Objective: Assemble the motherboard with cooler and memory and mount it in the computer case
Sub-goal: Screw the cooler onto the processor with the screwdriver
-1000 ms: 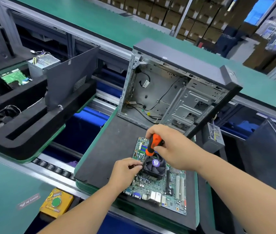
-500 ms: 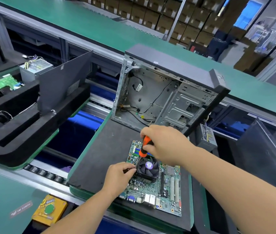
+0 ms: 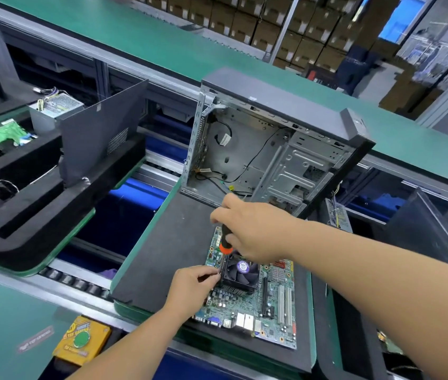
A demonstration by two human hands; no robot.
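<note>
A green motherboard (image 3: 272,311) lies flat on a black foam pallet (image 3: 168,259). A black fan cooler (image 3: 242,272) sits on the board. My right hand (image 3: 253,231) grips an orange-and-black screwdriver (image 3: 226,244), held upright with its shaft at the cooler's left corner. My left hand (image 3: 194,283) pinches the shaft near its tip beside the cooler. Behind the board stands an open grey computer case (image 3: 258,149) with loose black cables inside.
A black foam tray (image 3: 39,204) at left holds a side panel (image 3: 102,133), a power supply (image 3: 55,108), a green board and a fan. A yellow button box (image 3: 83,341) sits at the near edge. A roller conveyor (image 3: 74,281) runs between pallets.
The screwdriver has gone more upright, and my right hand has shifted higher on its handle. My left hand stays at the shaft by the cooler. The camera view shifted slightly.
</note>
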